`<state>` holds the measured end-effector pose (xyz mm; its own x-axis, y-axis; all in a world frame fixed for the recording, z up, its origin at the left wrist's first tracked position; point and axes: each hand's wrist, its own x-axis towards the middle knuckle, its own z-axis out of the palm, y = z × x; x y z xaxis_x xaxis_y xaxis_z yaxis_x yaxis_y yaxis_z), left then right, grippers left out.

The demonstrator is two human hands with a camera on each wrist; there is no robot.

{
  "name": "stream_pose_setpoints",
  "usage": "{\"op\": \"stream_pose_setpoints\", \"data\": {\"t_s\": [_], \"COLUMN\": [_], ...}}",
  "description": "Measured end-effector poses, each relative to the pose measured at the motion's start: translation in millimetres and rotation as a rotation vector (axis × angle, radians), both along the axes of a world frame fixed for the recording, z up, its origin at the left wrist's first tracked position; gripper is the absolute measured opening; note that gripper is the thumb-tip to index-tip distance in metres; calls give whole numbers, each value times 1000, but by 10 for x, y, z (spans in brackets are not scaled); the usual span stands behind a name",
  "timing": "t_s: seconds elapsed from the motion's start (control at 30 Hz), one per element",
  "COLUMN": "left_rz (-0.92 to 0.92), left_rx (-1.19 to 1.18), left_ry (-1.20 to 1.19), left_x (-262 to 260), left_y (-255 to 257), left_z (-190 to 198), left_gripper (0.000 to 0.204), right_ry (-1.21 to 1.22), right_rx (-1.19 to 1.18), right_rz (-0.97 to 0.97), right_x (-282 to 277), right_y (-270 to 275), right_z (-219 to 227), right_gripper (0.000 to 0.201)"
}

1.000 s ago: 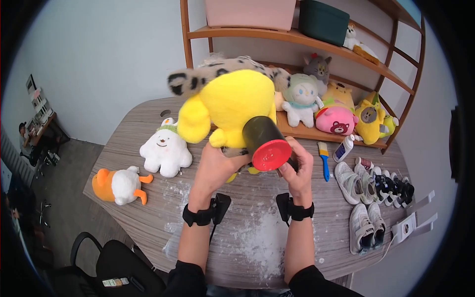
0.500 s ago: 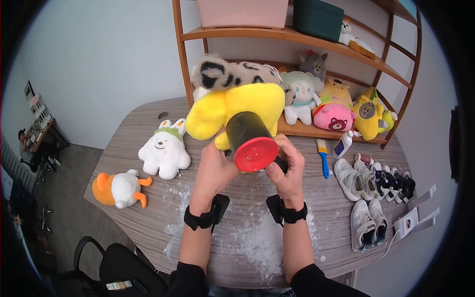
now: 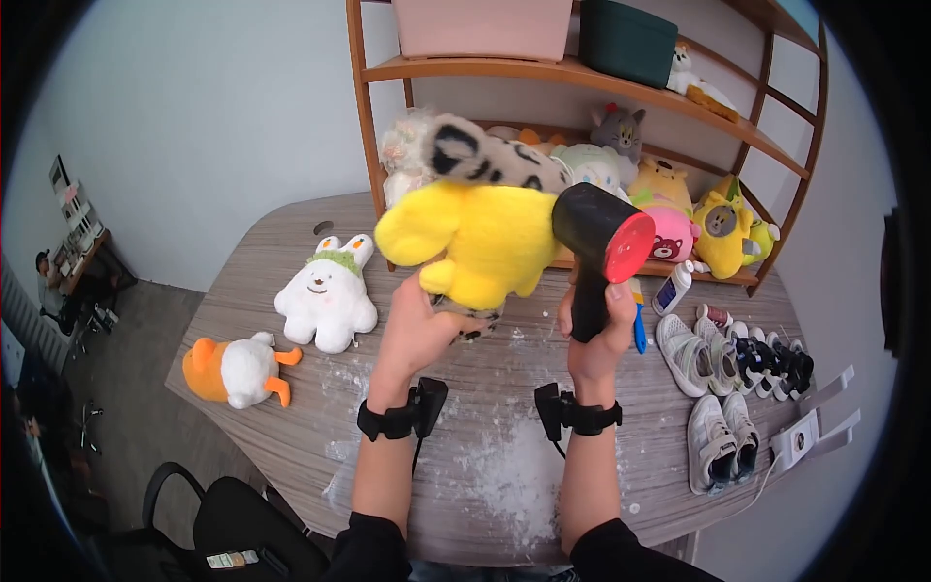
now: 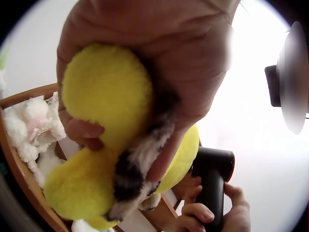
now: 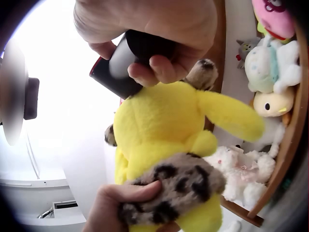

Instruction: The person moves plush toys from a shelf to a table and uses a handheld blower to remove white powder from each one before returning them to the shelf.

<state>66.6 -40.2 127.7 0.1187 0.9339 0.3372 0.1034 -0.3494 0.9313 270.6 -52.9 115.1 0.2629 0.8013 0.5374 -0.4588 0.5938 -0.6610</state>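
The left hand [image 3: 419,325] has its fingers [image 4: 84,133] curled round the bottom of a yellow plush toy [image 3: 480,242], pinching a yellow limb together with a spotted furry piece that is probably a tail, though the wrist view is too close to be sure. The toy is held up in the air above the table [image 3: 291,388], in front of the wooden shelf [image 3: 582,70]. The right hand [image 3: 593,330] is clenched round the black handle of a handheld dryer [image 3: 596,247], whose red-ended barrel touches the toy's side. White powder [image 3: 504,475] lies on the table below the wrists. A white plush [image 3: 325,291] and an orange-and-white plush [image 3: 233,367] lie to the left, a blue brush [image 3: 636,320] and small shoes [image 3: 722,378] to the right. The raised toy hides part of the plush row on the shelf.
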Motion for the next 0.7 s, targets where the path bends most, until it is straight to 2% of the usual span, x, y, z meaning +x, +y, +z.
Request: {"op": "stream_pose_setpoints", "data": {"t_s": [0.13,0.23,0.33,0.43,0.47,0.57,0.67,0.7], "left_rz": [-49,-144,-112,-130,-171,-67,29,-21], "left_rx": [44,-29,-46,-213,-192,-30,74,31], "left_ry": [-94,-264,-391,-587,-645,-695,-755,-783], "left_x": [-35,-9,35,-11,-17,59,30,-6], "left_y": [-9,-45,-86,-133,-115,-101,47,33], "left_z": [31,81,94,91,71,114,-14,-12], "left_gripper": [52,52,50,50,46,46,41,41], "right_ry": [-37,-102,-196,-245,-247,-272,-270,-259], "right_rx": [-24,-44,-60,-77,-83,-88,-119,-126], "right_rz": [69,140,221,294,313,321,285,281], "right_x": [53,26,-25,-36,-30,-15,12,30], "right_y": [-34,-56,-74,-94,-87,-62,-73,-65], "right_z": [17,23,26,37,31,30,28,36], "right_gripper": [49,46,43,43,42,40,38,38]}}
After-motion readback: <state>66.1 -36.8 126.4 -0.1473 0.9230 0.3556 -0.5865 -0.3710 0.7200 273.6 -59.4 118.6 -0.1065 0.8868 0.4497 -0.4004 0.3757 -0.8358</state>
